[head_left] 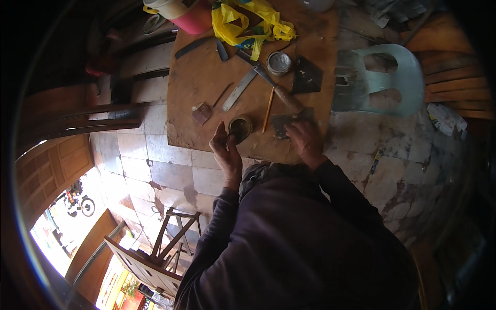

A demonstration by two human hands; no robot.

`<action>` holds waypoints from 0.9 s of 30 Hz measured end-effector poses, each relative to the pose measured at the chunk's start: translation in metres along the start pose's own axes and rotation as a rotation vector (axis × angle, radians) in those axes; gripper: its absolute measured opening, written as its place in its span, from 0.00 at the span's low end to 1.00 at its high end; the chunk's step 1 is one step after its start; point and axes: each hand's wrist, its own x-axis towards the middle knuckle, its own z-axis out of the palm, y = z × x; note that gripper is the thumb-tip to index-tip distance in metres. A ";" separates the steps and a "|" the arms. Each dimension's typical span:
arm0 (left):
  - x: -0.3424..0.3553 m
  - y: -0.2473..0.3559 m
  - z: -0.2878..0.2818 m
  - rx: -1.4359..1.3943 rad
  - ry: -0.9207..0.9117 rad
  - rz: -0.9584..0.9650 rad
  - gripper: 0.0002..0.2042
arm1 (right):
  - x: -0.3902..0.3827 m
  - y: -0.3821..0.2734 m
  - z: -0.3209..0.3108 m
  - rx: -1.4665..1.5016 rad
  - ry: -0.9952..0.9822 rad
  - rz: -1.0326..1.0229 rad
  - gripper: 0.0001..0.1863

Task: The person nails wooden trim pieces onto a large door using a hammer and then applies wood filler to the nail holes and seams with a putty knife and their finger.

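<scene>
My left hand (226, 155) is at the near side of an open round tin (241, 126), its fingers and thumb closed on the tin's rim. My right hand (305, 139) rests its bent, parted fingers on a dark, stained square piece (280, 125). Between them lies a pencil (268, 108), with a wooden-handled tool (282, 95) beyond it. A metal strip (238, 90), a small reddish-brown pad (201, 113), a thin stick (223, 94), a second open tin (279, 63) and another dark square (308, 75) lie on the brown work table (183, 132).
A yellow plastic bag (232, 28), dark strips (187, 47) and a pink-and-white bucket (188, 18) occupy the table's back. A pale plastic chair (403, 82) stands at its right. Behind me at lower left are a wooden stool (168, 230) and a doorway showing a motorbike (82, 204).
</scene>
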 end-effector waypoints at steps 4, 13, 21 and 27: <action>0.001 0.004 -0.015 -0.009 0.194 -0.143 0.12 | -0.007 0.000 0.002 0.045 0.005 0.029 0.17; 0.028 -0.038 -0.047 0.151 0.208 -0.270 0.18 | -0.027 -0.014 -0.011 0.220 0.138 0.139 0.13; 0.007 -0.015 -0.010 0.198 -0.100 0.225 0.38 | 0.000 -0.095 -0.021 0.335 0.081 0.166 0.14; 0.020 -0.017 0.001 0.271 -0.277 0.173 0.41 | 0.049 -0.121 0.007 0.238 -0.418 0.316 0.40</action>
